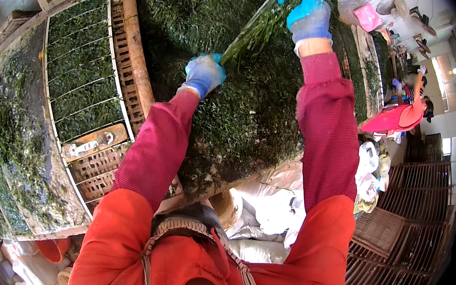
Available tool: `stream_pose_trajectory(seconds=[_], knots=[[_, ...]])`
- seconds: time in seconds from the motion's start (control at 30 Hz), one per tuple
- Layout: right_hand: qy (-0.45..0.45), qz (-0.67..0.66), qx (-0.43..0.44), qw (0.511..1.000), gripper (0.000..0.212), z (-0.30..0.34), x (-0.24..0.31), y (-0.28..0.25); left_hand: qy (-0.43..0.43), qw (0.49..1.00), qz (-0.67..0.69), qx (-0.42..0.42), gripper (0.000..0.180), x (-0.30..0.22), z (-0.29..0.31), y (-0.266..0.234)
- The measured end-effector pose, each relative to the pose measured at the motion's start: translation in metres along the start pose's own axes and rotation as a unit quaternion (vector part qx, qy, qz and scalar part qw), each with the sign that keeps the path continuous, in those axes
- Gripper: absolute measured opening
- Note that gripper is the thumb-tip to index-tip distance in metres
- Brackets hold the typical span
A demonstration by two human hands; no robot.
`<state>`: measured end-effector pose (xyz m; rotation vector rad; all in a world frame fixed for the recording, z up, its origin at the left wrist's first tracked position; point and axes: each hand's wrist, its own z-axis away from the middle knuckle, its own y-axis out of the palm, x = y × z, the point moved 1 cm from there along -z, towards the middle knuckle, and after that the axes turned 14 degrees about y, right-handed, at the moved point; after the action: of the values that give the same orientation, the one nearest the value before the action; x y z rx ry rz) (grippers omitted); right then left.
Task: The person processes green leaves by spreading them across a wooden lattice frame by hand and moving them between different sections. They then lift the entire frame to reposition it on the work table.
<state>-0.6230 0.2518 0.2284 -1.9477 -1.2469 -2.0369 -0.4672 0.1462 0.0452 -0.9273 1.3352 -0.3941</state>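
My left hand [204, 75], in a blue-and-grey glove, is closed at the lower end of a stretched bunch of green seaweed [256, 33]. A thin pale line, a string or rod, runs along the left edge of the bunch. My right hand [309, 18], gloved the same way, grips the bunch's far end near the top edge; some of its fingers are cut off by the picture's rim. Beneath both hands spreads a thick heap of dark green seaweed [242, 119]. To the left lies a white wire frame [114, 65] with seaweed under its crossbars.
A slatted crate with a wooden rail [136, 56] borders the heap. On the frame rests a wooden-handled tool [94, 144]. White sacks [271, 209] lie below the table edge. At the right a co-worker in red [397, 117] stands near dark slatted racks [405, 219].
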Motion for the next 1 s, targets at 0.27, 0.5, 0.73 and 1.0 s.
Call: stream_pose_trajectory(seconds=[0.27, 0.5, 0.73, 1.0], knots=[[-0.279, 0.334, -0.004, 0.9, 0.006, -0.009, 0.079, 0.008, -0.002, 0.985, -0.13, 0.116, 0.046, 0.049, 0.031, 0.031], [-0.122, 0.172, 0.195, 0.958, 0.012, -0.035, 0.193, 0.05, -0.03, 0.949, -0.16, 0.269, 0.045, 0.09, 0.075, 0.04], [-0.06, 0.108, 0.266, 0.956, 0.018, -0.032, 0.178, 0.078, 0.242, 0.965, 0.055, -0.09, 0.134, -0.004, 0.033, -0.109], [-0.091, 0.198, 0.161, 0.962, 0.02, -0.066, 0.224, 0.095, 0.273, 0.908, -0.299, 0.109, 0.023, -0.039, 0.002, 0.008]])
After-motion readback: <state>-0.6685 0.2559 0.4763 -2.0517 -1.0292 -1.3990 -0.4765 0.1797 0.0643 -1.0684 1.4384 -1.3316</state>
